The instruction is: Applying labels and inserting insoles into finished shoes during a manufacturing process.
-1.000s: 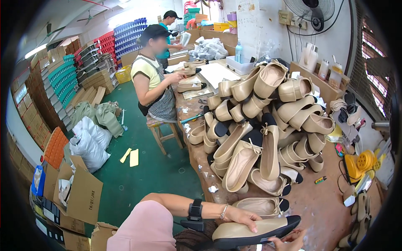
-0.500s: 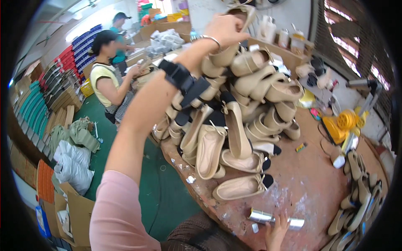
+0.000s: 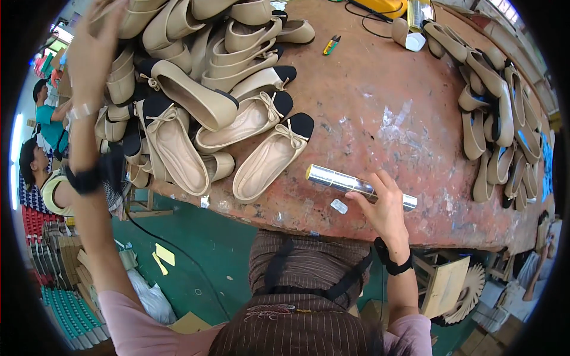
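Up at the far left, my left hand [image 3: 92, 56] is raised beside a heap of beige ballet flats [image 3: 178, 151] with black toes and small bows. Its fingers are smeared by motion against the topmost shoes, so any grip there cannot be made out. My right hand [image 3: 385, 207] lies across a shiny silver roll [image 3: 335, 178] near the table's front edge, thumb on the near side and fingers over the top. A small clear piece [image 3: 339, 206] lies just in front of the roll. One ballet flat [image 3: 270, 160] sits at the heap's near right side.
More beige flats [image 3: 499, 113] are piled on the worn reddish table [image 3: 368, 130] at the right. A small yellow-green cutter [image 3: 332, 45] and a yellow tool [image 3: 380, 7] with a black cord lie farther back. Two people [image 3: 52, 121] work at the left.
My view has turned down and to the right. My left hand, which gripped a shoe atop the heap, is now blurred at the far left. My right hand remains at the silver roll.
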`<state>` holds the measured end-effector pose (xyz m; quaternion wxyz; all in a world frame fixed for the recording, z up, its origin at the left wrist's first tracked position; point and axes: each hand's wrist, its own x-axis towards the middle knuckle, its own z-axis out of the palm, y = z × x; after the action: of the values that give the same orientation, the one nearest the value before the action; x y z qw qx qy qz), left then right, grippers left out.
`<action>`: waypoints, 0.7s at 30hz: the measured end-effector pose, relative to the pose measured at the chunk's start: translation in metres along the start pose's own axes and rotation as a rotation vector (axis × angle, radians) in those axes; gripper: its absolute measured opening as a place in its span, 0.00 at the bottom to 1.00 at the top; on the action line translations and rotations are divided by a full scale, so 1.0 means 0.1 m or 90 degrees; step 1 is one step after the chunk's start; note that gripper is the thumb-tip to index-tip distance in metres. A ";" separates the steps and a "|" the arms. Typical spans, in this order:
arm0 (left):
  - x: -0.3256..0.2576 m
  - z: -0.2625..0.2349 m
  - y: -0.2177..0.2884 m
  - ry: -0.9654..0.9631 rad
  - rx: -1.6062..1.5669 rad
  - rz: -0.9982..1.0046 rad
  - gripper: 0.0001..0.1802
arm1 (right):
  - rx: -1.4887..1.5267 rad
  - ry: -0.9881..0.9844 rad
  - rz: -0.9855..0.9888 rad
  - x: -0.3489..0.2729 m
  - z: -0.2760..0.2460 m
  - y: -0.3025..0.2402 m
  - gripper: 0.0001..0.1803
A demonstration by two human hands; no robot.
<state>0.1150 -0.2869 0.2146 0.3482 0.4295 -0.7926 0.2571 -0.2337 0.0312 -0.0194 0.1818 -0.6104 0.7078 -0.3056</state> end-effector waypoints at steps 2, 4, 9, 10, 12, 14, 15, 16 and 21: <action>-0.56 -0.15 1.11 -0.260 -0.435 -0.014 0.22 | 0.058 -0.028 0.078 -0.07 -0.09 -0.10 0.20; -1.33 -0.17 1.69 -0.516 -0.604 -0.100 0.29 | 0.081 0.029 -0.019 -0.10 -0.07 -0.17 0.19; -2.07 -0.17 2.23 -0.814 -1.012 -0.385 0.31 | 0.019 0.150 -0.304 -0.18 -0.04 -0.37 0.18; -2.07 -0.23 2.27 -0.834 -1.010 -0.389 0.29 | 0.015 0.146 -0.299 -0.21 -0.02 -0.36 0.18; -2.09 -0.32 2.32 -0.795 -1.012 -0.380 0.26 | -0.010 0.191 -0.320 -0.26 0.06 -0.31 0.18; -2.09 -0.40 2.33 -0.812 -0.989 -0.370 0.27 | 0.021 0.176 -0.299 -0.31 0.08 -0.31 0.20; -2.11 -0.40 2.32 -0.813 -0.990 -0.372 0.27 | 0.015 0.164 -0.275 -0.31 0.06 -0.34 0.20; -2.13 -0.41 2.31 -0.756 -0.951 -0.338 0.26 | 0.010 0.152 -0.252 -0.32 0.04 -0.35 0.21; -2.18 -0.46 2.25 -0.596 -0.844 -0.297 0.23 | -0.090 0.115 -0.226 -0.26 -0.18 -0.18 0.28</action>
<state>0.0218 -0.0329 0.0502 0.2084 0.3511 -0.7328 -0.5444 -0.2273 0.0591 0.0029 0.0174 -0.7068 0.6225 -0.3356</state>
